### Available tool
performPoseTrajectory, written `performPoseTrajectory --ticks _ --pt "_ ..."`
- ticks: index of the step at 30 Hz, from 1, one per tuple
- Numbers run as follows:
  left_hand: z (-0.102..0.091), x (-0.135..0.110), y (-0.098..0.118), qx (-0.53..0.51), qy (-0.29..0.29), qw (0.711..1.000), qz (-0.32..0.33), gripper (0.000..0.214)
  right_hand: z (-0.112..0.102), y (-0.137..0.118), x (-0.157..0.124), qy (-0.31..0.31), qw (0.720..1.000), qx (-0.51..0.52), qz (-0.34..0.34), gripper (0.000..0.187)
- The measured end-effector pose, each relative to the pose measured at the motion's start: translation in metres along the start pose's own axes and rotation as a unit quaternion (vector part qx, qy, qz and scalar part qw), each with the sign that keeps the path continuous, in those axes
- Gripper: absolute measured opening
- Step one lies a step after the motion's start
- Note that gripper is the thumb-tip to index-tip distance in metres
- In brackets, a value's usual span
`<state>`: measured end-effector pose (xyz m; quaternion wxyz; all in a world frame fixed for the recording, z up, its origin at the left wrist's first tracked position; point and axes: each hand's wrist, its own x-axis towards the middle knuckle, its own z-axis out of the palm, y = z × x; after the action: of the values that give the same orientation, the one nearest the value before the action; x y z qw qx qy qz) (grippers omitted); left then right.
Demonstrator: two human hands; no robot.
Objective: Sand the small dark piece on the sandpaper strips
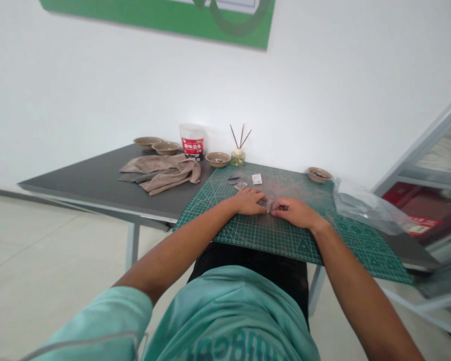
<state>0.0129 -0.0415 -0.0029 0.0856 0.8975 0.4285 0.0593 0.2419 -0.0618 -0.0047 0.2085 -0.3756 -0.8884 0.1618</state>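
Observation:
Over the green cutting mat (240, 230), my left hand (250, 201) and my right hand (295, 211) come close together. Between them is the gathered near edge of a clear, thin plastic bag or sheet (281, 188), which spreads away from me over the mat. Both hands have their fingertips closed at this edge; exactly how each grips it is too small to make out. Just beyond my left hand lie a small patterned packet (241, 185), a white square packet (256, 179) and a small dark flat piece (233, 179).
Crumpled brown cloths (169, 170) lie on the dark table (90, 175) at left. Along the wall stand bowls (166, 148), a white-and-red pouch (192, 142), a reed diffuser (238, 156) and another bowl (319, 174). A large clear plastic bag (372, 205) lies at right beside a shelf rack (428, 150).

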Motion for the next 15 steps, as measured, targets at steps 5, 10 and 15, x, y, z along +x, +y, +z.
performPoseTrajectory --ticks 5,10,15 --pt "0.001 0.001 -0.003 0.001 0.0 1.0 0.004 0.054 0.002 0.004 0.012 0.043 0.998 -0.031 0.019 0.011" --pt "0.001 0.001 -0.002 -0.002 -0.001 1.0 0.0 0.055 -0.003 0.003 0.002 0.012 1.0 -0.024 0.003 0.012" --pt "0.002 0.002 -0.003 0.002 -0.008 1.0 0.001 0.056 0.004 0.007 0.013 0.048 0.998 -0.04 0.018 0.012"
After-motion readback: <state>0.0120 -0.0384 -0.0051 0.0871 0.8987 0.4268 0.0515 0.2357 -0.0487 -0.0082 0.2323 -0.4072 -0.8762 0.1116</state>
